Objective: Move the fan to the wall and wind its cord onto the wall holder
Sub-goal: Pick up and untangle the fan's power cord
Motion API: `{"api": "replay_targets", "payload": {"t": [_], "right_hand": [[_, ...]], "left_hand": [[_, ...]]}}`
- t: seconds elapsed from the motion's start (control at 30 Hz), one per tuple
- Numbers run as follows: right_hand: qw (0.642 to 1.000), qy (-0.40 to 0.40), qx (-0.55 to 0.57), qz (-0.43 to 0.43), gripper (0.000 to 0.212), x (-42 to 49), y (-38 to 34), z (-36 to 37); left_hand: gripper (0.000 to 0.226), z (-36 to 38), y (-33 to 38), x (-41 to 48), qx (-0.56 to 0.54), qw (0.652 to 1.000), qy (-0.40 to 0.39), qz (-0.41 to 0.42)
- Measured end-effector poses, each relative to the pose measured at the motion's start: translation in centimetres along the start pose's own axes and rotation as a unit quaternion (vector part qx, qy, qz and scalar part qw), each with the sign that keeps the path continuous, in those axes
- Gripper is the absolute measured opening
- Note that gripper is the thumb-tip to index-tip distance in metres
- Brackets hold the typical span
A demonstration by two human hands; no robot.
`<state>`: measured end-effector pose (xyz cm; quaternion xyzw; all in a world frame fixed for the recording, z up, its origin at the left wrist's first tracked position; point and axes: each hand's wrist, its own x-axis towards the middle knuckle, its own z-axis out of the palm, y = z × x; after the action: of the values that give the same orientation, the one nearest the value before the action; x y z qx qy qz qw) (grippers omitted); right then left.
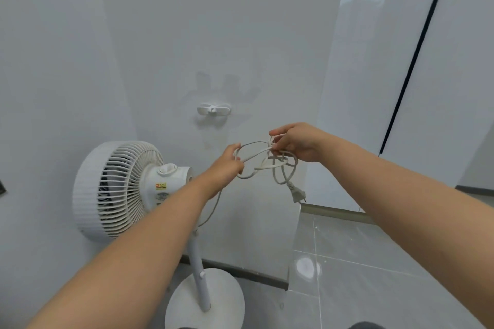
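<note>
Below the wall holder (213,109), both hands grip loops of the cord (263,161). The left hand (227,165) pinches one loop end and the right hand (296,141) clasps the bunch, plug (298,195) dangling. The fan (120,189) stands against the wall. The holder lies up and slightly left of the fingers, about equally near both hands, its arms running sideways.
</note>
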<state>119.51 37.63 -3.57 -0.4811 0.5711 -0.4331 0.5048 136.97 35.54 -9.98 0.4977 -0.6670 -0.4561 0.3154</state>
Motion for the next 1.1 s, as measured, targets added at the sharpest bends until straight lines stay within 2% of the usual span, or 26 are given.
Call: {"api": "replay_targets", "payload": {"t": [0.07, 0.13, 0.2, 0.3, 0.43, 0.6, 0.7, 0.77, 0.97, 1.1], "right_hand": [[0.999, -0.006, 0.029, 0.012, 0.045, -0.6, -0.3, 0.4], [0.998, -0.004, 0.057, 0.019, 0.045, -0.9, -0.3, 0.8], [0.995, -0.002, 0.092, 0.024, 0.044, -1.3, -0.1, 1.3], [0.989, -0.002, 0.147, 0.022, 0.043, -1.8, 0.4, 1.6], [0.977, -0.004, 0.211, 0.012, 0.041, -2.6, 1.1, 1.6], [0.960, 0.000, 0.279, -0.001, 0.039, -3.3, 2.3, 1.3], [0.955, 0.006, 0.297, -0.017, 0.038, -3.5, 3.2, 1.3], [0.961, 0.022, 0.273, -0.038, 0.038, -3.5, 3.6, 1.0], [0.980, 0.078, 0.144, -0.111, 0.027, -4.1, 5.6, -0.3], [0.991, 0.102, 0.011, -0.086, 0.028, -4.4, 7.9, -0.9]], "left_hand": [[0.053, 0.1, 0.0, -0.3, -0.063, 0.994, 0.084, 0.023], [0.046, 0.3, 0.2, -0.9, -0.067, 0.983, 0.154, 0.071], [0.039, 0.8, 0.5, -1.4, -0.058, 0.984, 0.141, 0.096], [0.025, 1.6, 1.0, -2.0, -0.050, 0.993, 0.075, 0.071], [0.012, 1.6, 1.2, -2.6, -0.027, 0.989, 0.115, 0.087], [0.003, 2.2, 0.8, -3.3, 0.026, 0.989, 0.114, 0.090], [0.012, 2.9, 0.7, -3.6, 0.001, 0.995, 0.085, 0.053], [0.011, 3.5, 0.6, -3.8, -0.023, 0.995, 0.085, 0.043], [0.014, 6.1, 0.4, -4.2, -0.082, 0.984, 0.156, 0.025], [0.021, 6.9, -0.4, -4.4, -0.129, 0.972, 0.196, -0.007]]}}
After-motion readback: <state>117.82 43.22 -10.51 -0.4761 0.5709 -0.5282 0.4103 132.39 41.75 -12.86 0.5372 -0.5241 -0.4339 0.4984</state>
